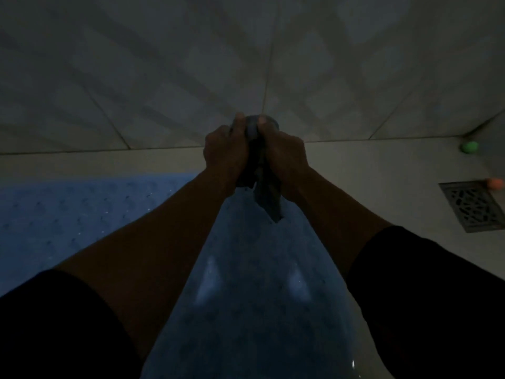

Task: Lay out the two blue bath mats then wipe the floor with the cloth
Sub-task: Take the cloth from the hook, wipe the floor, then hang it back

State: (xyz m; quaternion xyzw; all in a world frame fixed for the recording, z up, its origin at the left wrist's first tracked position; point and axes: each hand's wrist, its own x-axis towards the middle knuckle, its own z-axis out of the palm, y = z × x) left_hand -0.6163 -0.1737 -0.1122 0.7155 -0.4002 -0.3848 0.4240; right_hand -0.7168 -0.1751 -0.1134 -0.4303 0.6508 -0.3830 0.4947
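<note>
- left: one blue bath mat lies flat on the floor, so that part looks done.
- centre: a second blue mat lies spread below the arms.
- above it, left hand and right hand both clench a dark cloth, held up off the floor.
- right: bare floor near the drain; wiping apparently remains.

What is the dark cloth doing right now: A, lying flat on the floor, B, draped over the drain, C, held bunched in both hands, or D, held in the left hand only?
C: the cloth hangs bunched between the left hand and the right hand, both curled round it above the blue mat.
</note>
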